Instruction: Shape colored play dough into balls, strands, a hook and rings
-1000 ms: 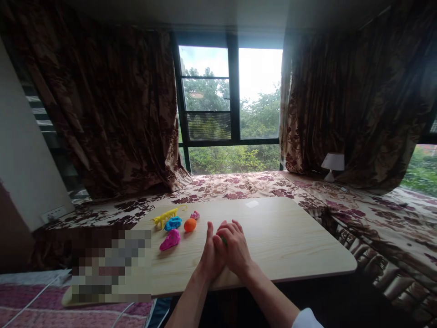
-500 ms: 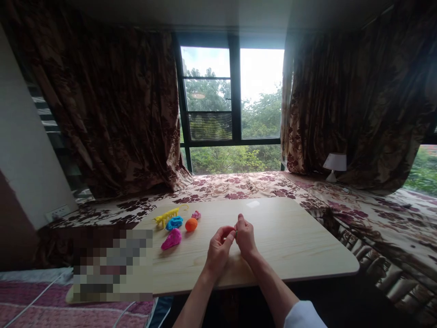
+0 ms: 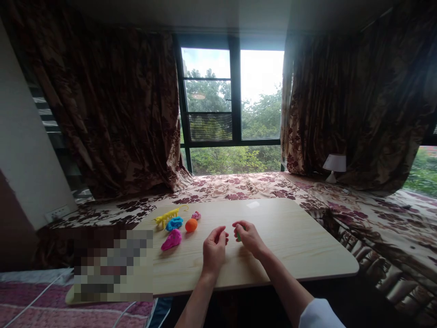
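My right hand [image 3: 251, 238] is closed around a small green lump of modelling clay [image 3: 241, 233], mostly covered by the fingers. A short gap to the left, my left hand [image 3: 215, 243] has its fingers curled in towards the thumb; what it holds, if anything, is hidden. Both hands are just above the table. Left of them lie an orange ball [image 3: 191, 225], a magenta lump [image 3: 171, 240], a crumpled-looking blue lump [image 3: 174, 223], a yellow toothed piece [image 3: 166, 218] and a small pink knobbly piece [image 3: 196, 215].
The pale wood-grain table [image 3: 293, 246] has rounded corners. A pixelated patch [image 3: 114, 266] hides its left end. Behind it runs a ledge with floral cloth [image 3: 235, 184] beneath a window. A white lamp [image 3: 334, 164] stands on the ledge at the right.
My hands were together at the fingertips and have moved apart. The right hand has shifted lower and turned inward, showing more of the green clay; the left moved slightly left.
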`<state>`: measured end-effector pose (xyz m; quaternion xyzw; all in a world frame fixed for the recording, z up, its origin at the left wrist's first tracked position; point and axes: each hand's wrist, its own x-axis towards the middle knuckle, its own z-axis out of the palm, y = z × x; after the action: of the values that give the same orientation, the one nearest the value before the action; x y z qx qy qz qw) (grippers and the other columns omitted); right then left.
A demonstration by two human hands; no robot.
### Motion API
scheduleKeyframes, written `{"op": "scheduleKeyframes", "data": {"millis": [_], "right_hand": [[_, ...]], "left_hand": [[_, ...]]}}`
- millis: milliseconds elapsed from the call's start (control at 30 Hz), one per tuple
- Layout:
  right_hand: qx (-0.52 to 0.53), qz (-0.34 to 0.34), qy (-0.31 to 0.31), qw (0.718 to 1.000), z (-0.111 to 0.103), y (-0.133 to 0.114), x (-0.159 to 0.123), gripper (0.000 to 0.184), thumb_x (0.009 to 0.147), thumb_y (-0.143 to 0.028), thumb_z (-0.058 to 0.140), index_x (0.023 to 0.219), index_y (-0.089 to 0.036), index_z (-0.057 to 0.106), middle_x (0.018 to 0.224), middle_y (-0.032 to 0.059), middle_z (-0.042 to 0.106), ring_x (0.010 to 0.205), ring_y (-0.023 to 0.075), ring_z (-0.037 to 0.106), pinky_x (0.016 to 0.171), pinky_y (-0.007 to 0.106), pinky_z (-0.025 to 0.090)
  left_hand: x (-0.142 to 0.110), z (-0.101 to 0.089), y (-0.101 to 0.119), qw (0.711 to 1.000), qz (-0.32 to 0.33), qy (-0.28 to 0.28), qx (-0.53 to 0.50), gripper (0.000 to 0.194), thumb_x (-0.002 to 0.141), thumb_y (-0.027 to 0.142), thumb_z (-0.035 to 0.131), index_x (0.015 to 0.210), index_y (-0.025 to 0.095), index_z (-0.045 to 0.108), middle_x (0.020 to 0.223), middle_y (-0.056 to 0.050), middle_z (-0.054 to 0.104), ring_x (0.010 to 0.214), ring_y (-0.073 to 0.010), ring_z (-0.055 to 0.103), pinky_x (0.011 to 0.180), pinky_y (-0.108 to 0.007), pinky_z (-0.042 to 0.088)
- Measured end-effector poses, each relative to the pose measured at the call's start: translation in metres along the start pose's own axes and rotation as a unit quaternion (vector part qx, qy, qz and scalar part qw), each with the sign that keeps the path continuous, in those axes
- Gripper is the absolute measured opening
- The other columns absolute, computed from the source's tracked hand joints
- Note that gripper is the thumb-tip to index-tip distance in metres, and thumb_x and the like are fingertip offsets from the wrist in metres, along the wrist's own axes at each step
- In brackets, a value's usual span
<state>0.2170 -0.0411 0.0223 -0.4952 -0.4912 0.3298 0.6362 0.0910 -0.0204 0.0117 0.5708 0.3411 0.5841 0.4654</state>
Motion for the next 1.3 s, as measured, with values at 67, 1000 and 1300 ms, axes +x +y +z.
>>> {"op": "scheduleKeyframes", "data": {"millis": [67,1000,1300], "right_hand": [[-0.03,-0.022,0.048,0.998,-0.009,0.003,0.002,0.018,0.072,-0.029,0.05,0.07,-0.015,0.061,0.054,-0.0019,0.053,0.05,0.0103,0.046,0.047,0.021,0.034],[-0.028,-0.053,0.033,0.998,0.0,0.017,-0.009,0.024,0.071,-0.036,0.055,0.071,-0.013,0.061,0.058,0.0011,0.06,0.049,0.0124,0.054,0.043,0.022,0.042],[-0.078,-0.09,0.004,0.993,0.002,0.001,-0.019,0.035,0.083,-0.038,0.04,0.067,-0.014,0.061,0.057,0.0,0.053,0.053,0.0102,0.05,0.045,0.019,0.038]], "left_hand": [[0.003,-0.003,0.0,0.999,-0.021,0.048,-0.006,0.028,0.067,0.031,0.058,0.09,0.015,0.063,0.067,-0.001,0.061,0.054,-0.0114,0.056,0.054,-0.025,0.047],[-0.01,0.009,0.015,0.99,0.033,-0.134,0.017,0.034,0.066,0.027,0.062,0.1,0.023,0.063,0.095,-0.005,0.059,0.078,-0.0169,0.056,0.066,-0.028,0.045],[-0.004,0.001,0.005,0.995,-0.041,-0.09,-0.013,0.029,0.066,0.034,0.062,0.088,0.016,0.064,0.071,-0.002,0.064,0.057,-0.0127,0.055,0.048,-0.022,0.042]]}}
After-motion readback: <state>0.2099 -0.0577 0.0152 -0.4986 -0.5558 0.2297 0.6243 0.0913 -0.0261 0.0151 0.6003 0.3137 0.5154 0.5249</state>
